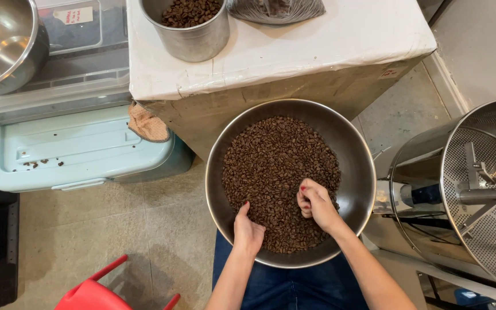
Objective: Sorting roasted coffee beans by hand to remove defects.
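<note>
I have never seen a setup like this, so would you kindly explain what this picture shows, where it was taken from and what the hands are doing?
There is one picture, taken by a camera worn on the person's head, looking straight down. No machine is doing the work: these are two bare hands. A wide steel bowl rests on the person's lap, filled with dark roasted coffee beans. The left hand lies in the beans near the bowl's near rim; the right hand is curled loosely among them, and whether it pinches any is hard to tell. Ahead stands a white-covered box bearing a metal can of more beans. At the right is a perforated metal drum; at the left, a pale blue lidded bin.
</note>
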